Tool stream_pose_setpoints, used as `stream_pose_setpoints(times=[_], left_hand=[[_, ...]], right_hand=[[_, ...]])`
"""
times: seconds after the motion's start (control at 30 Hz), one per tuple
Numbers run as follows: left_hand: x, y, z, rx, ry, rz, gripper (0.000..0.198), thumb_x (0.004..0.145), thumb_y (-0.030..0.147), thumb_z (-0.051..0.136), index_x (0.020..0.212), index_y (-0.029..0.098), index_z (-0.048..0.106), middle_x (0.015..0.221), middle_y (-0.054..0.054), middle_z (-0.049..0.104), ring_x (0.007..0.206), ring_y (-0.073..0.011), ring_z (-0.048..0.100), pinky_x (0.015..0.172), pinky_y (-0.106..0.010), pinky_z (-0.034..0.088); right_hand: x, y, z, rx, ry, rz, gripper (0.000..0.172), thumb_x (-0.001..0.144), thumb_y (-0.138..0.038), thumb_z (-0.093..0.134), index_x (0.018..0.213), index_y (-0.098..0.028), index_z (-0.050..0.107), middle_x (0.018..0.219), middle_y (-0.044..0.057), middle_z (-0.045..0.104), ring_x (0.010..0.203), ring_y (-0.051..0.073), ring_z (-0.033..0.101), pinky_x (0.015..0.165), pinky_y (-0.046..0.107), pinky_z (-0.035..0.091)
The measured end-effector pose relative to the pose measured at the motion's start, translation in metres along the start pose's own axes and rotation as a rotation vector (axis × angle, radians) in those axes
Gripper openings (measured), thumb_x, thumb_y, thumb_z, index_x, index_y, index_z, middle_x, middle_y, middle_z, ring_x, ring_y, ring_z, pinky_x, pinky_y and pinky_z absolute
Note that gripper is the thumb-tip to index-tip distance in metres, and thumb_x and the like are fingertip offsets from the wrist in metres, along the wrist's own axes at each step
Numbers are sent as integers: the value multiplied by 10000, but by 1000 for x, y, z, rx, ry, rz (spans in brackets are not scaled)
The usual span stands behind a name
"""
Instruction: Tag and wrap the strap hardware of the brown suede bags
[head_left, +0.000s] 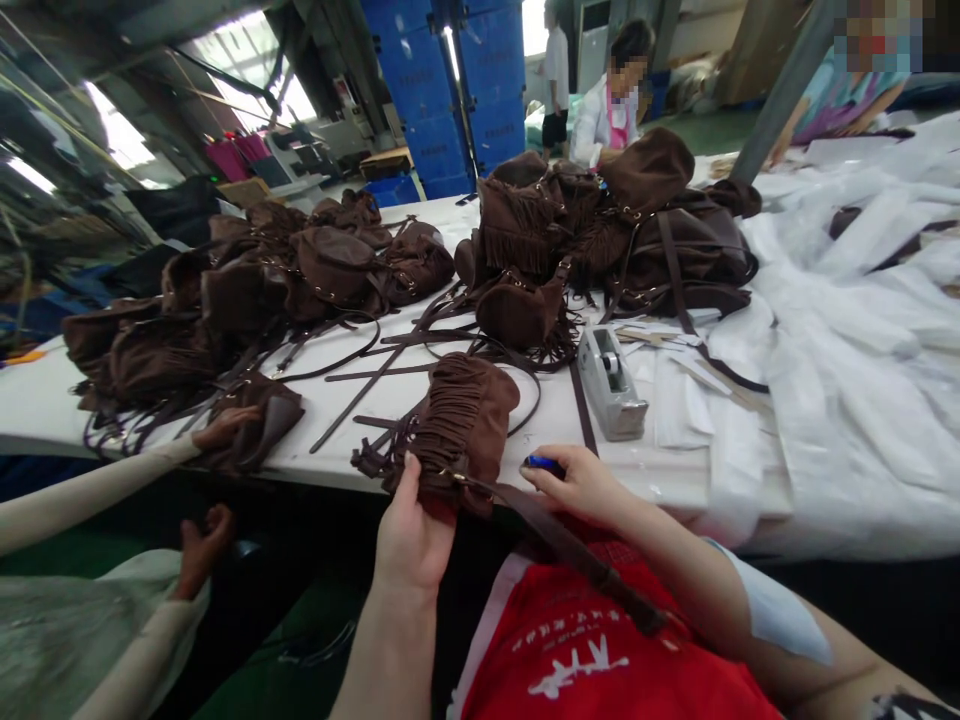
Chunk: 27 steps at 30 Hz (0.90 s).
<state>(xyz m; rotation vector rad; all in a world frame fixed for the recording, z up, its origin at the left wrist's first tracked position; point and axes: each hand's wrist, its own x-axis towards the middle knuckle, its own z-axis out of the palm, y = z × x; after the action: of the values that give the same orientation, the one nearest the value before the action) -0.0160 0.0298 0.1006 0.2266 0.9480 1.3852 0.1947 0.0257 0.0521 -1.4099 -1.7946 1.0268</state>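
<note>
A dark brown suede bag (484, 415) with long fringe lies tilted at the table's front edge. My left hand (416, 535) grips its near end, thumb on top and fingers underneath. From that end a brown strap (559, 535) hangs down across my red apron. To the right of the bag, my right hand (581, 485) is closed around a small blue object (545, 464), mostly covered by the fingers, so I cannot make out its kind. The right hand is apart from the bag.
A grey tape dispenser (611, 390) stands right of the bag. Piles of brown bags (330, 260) cover the table (352, 400) behind. White plastic wrapping (862, 400) spreads at right. At left, a co-worker's hand (229, 425) touches another bag. More people work across the table.
</note>
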Motion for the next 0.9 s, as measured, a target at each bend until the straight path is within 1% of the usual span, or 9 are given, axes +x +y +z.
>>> stream_pose_setpoints(times=[0.07,0.17,0.3,0.4,0.5,0.6,0.67,0.7,0.9], left_hand=[[-10,-2,6,15,-8,-5,327,989,268,455,1225,161,655,1105,-98,752,999,-199,710,959,-367,546],[-18,-11,8,49,-70,-19,326,957,284,523,1221,147,656,1109,-114,746,981,-213,713,912,-372,568],[-21,-19,3,119,-90,43,411,804,176,704,1212,169,659,1059,-81,756,925,-203,720,860,-334,581],[-19,-22,1,183,-7,5,517,717,24,701,1210,174,655,976,-51,768,856,-183,731,798,-290,588],[-17,-23,5,186,136,-82,467,769,-31,608,1192,160,657,895,-42,774,783,-166,736,755,-284,597],[-16,-21,11,121,190,-268,263,914,126,545,1142,118,675,864,-80,775,796,-200,743,780,-340,608],[-16,-20,13,73,168,-402,301,966,279,502,1123,97,685,875,-113,775,835,-242,746,822,-403,605],[-16,-19,13,53,152,-433,342,973,331,488,1127,98,686,891,-120,775,853,-257,746,843,-428,599],[-14,-22,8,68,134,-349,413,977,390,451,1232,134,651,988,-117,773,930,-264,736,910,-448,571]], right_hand=[[-2,-5,2,66,-17,-31,347,898,-431,541,694,-156,597,610,-25,516,599,115,448,579,236,313],[-6,-12,1,143,-24,-60,369,894,-453,551,688,-149,589,620,-28,493,614,111,438,586,231,321],[-13,-19,-6,287,-89,-71,437,924,-512,482,784,-134,650,656,-14,526,634,116,469,583,226,343],[-20,-27,-8,347,-193,-52,387,866,-507,590,913,-136,690,701,-9,584,632,114,501,580,217,375],[-29,-35,-1,287,-232,-29,321,738,-385,758,946,-148,702,635,-39,570,558,93,480,537,199,369],[-37,-40,9,268,-241,-54,247,740,-314,749,937,-168,722,669,-31,617,556,88,509,541,189,389],[-40,-41,15,227,-240,-93,218,747,-317,741,919,-183,734,726,-17,663,593,98,548,566,192,405],[-41,-41,17,198,-237,-113,212,751,-325,739,915,-190,738,742,-13,678,609,103,563,578,195,409],[-39,-40,18,125,-235,-151,191,775,-323,713,919,-202,744,779,8,711,649,131,603,619,215,424]])
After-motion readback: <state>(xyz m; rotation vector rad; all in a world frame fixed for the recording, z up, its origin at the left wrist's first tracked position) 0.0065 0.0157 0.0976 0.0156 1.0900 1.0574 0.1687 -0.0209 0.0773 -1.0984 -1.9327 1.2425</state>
